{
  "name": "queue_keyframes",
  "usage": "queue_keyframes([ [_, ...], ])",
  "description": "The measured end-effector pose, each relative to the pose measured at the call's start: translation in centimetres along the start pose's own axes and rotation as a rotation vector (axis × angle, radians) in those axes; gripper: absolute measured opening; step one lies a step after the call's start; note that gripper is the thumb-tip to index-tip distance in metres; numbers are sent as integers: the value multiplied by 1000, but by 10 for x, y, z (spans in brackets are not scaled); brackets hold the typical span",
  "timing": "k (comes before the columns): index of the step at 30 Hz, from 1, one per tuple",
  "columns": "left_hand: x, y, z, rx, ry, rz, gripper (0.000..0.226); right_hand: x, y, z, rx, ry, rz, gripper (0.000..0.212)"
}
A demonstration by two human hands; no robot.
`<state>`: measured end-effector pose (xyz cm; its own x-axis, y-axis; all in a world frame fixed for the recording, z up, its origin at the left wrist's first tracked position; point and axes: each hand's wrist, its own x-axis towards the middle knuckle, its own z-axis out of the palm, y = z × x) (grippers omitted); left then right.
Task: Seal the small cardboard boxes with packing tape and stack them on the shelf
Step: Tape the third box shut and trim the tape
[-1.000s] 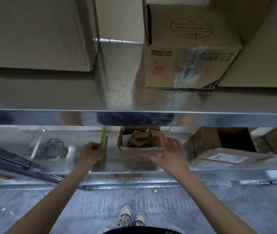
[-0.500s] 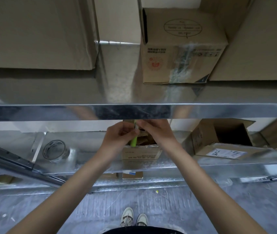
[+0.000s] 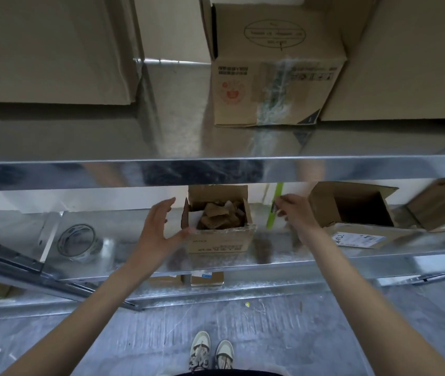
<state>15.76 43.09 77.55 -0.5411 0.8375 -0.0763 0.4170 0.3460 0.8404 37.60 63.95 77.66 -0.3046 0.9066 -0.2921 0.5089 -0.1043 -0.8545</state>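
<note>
Left hand (image 3: 159, 232) spread beside the open corrugated box (image 3: 217, 226); right hand (image 3: 296, 213) pinches a slim green cutter (image 3: 275, 206).

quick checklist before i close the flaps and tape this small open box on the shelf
1. Flaps of small open cardboard box free: ok, all stand open.
2. Contents below rim: cannot tell, crumpled brown paper sits high.
3. Left hand ready: ok, open beside the box.
4. Right hand free: not ok, it holds a green stick-shaped tool.
5. Clear packing tape roll in reach: ok, left on the shelf.
</note>
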Motion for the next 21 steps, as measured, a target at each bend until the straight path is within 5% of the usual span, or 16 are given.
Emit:
queue_keyframes([
  [4, -6, -22, 9, 97, -134, -40, 96, 17, 61, 31, -208, -75, 122, 21],
  [16, 2, -30, 20, 139, -97, 29, 93, 16, 76, 51, -355, 99, 43, 22],
  [21, 4, -31, 20, 144, -84, 98, 90, -16, 55, 45, -379, 159, -414, 38],
])
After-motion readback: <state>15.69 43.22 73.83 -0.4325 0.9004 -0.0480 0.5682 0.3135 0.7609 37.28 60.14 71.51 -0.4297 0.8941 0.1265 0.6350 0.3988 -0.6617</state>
